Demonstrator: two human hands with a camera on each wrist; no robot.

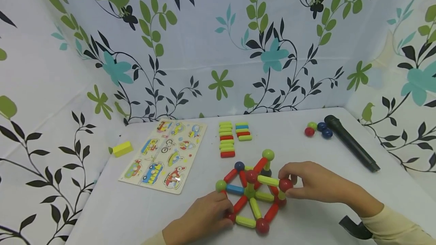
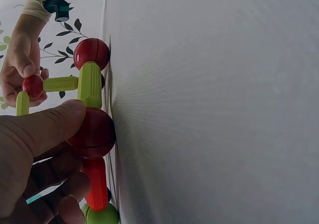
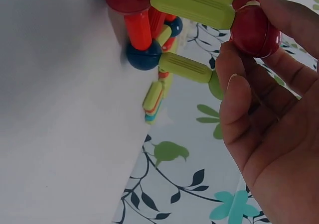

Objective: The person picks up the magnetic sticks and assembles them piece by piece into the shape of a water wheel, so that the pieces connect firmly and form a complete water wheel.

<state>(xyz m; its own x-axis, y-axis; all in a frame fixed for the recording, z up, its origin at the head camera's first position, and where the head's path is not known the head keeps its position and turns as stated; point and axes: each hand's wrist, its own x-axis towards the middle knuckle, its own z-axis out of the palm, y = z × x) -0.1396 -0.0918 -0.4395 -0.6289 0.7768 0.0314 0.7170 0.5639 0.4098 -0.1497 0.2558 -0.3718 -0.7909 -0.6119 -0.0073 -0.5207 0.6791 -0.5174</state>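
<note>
A white bench (image 1: 306,218) fills the lower half of the head view, walled in by leaf-and-bird patterned cloth (image 1: 204,41). Left of centre lies a vehicle puzzle board (image 1: 165,155), with a yellow block (image 1: 122,148) further left near the bench edge. At the right edge rests a black microphone (image 1: 351,142), and just beside its head sit four loose balls (image 1: 317,128), red, green and blue. Above centre, two rows of spare sticks (image 1: 232,137) lie side by side.

Low in the middle of the frame stands the stick-and-ball structure (image 1: 253,192), a wheel of red, green and blue rods joined by balls, with rods rising to a green ball on top. The left hand (image 1: 201,220), at bottom centre, has its grip closed around a dark red ball (image 2: 92,133) at the structure's lower left corner, thumb pressed on it. The right hand (image 1: 313,186), lower right, pinches a red ball (image 3: 253,29) at the structure's right side between thumb and fingertips.
</note>
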